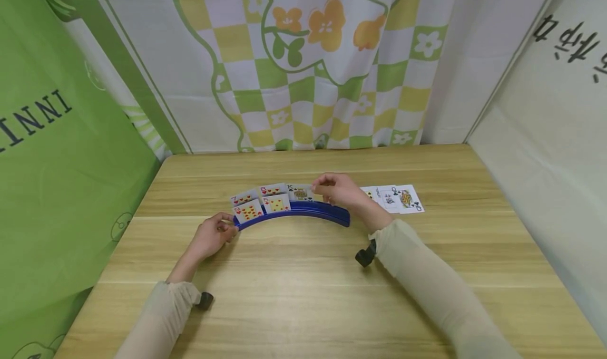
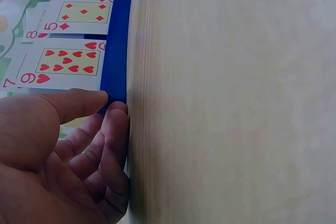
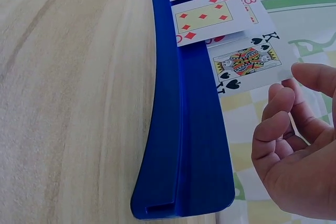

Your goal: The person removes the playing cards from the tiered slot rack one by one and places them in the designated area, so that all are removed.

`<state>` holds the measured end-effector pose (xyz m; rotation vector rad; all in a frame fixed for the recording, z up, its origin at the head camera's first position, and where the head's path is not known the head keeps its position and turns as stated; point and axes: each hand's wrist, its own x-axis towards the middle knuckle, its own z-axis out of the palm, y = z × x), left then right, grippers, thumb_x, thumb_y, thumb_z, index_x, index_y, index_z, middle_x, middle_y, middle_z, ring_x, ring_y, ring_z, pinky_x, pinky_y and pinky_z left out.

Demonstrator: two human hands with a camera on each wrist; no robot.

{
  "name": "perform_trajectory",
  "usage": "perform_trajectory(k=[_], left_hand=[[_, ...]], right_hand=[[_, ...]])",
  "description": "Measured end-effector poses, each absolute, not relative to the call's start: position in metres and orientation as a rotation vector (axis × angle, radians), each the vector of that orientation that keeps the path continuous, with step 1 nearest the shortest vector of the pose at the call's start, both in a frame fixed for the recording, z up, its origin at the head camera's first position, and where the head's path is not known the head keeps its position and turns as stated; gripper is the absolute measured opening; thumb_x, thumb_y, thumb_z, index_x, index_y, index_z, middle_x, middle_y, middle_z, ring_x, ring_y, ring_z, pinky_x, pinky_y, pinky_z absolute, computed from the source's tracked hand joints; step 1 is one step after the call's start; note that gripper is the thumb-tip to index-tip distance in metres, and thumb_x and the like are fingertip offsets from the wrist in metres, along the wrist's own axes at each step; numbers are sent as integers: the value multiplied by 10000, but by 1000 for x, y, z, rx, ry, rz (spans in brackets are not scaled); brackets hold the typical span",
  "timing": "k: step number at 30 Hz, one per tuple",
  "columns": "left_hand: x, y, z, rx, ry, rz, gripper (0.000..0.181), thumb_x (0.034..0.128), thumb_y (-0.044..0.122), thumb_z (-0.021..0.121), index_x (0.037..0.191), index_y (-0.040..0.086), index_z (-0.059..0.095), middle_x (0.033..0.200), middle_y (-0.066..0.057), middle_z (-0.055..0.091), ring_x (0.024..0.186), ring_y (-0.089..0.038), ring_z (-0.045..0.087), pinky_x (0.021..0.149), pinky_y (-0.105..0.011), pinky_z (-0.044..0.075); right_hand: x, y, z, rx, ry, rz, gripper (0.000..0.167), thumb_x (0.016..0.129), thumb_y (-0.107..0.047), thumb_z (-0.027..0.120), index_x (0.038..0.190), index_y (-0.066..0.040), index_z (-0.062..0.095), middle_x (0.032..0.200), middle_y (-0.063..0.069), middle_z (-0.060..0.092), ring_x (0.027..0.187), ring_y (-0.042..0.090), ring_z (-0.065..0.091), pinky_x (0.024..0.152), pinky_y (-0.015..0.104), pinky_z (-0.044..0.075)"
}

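Note:
A curved blue card holder point(image 1: 327, 211) stands on the table with playing cards upright in it. My left hand point(image 1: 212, 236) pinches its left end between thumb and fingers. At that end the nine of hearts point(image 2: 68, 62) and the five of diamonds point(image 2: 84, 12) stand in the front row. Behind them show a red seven point(image 1: 244, 197) and a red eight point(image 1: 272, 189). To their right, the king of spades point(image 3: 247, 64) stands in the back row. My right hand point(image 1: 339, 190) pinches the king's outer corner between thumb and forefinger.
Right of the holder, several face-up cards overlap on the wooden table point(image 1: 303, 290), with a queen of clubs point(image 1: 409, 199) outermost. A patterned curtain point(image 1: 322, 106) hangs behind the table's far edge. Printed cloths hang at both sides.

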<state>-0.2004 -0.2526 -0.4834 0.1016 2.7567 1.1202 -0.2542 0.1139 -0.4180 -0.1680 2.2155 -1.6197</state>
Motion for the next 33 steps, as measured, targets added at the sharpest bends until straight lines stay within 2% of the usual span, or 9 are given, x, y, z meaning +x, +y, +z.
perform_trajectory(k=[5, 12, 20, 27, 33], left_hand=[[-200, -252, -483, 91, 2750, 1121, 365, 956, 180, 656, 1257, -8, 571, 938, -134, 725, 687, -119, 616, 651, -275, 458], [-200, -252, -483, 78, 2742, 1131, 371, 955, 184, 658, 1262, -4, 570, 942, -138, 721, 685, -124, 617, 642, -273, 457], [-201, -252, -483, 76, 2739, 1131, 364, 956, 175, 655, 1259, -7, 569, 946, -142, 723, 686, -125, 615, 632, -264, 456], [-201, -252, -484, 74, 2736, 1143, 361, 958, 175, 655, 1257, -8, 568, 936, -144, 721, 681, -127, 619, 618, -257, 454], [-200, -251, -483, 62, 2731, 1147, 361, 956, 178, 657, 1255, -3, 569, 938, -143, 720, 681, -129, 613, 616, -258, 451]], right_hand=[[-255, 113, -420, -156, 2222, -1616, 216, 980, -288, 640, 1126, -130, 659, 1034, 149, 594, 712, 195, 495, 649, 303, 435], [-255, 112, -417, -189, 2235, -1621, 196, 979, -280, 640, 1104, -131, 666, 1147, 218, 595, 731, 191, 512, 629, 294, 444], [-255, 113, -418, -191, 2279, -1639, 200, 974, -292, 649, 1099, -138, 673, 1052, 78, 606, 739, 199, 534, 651, 302, 459], [-256, 114, -418, -220, 2313, -1645, 214, 978, -274, 644, 1112, -108, 664, 1025, 85, 618, 735, 195, 551, 626, 284, 462], [-258, 116, -415, -259, 2418, -1601, 188, 990, -264, 620, 1105, -125, 669, 972, 88, 639, 755, 207, 575, 622, 281, 474]])
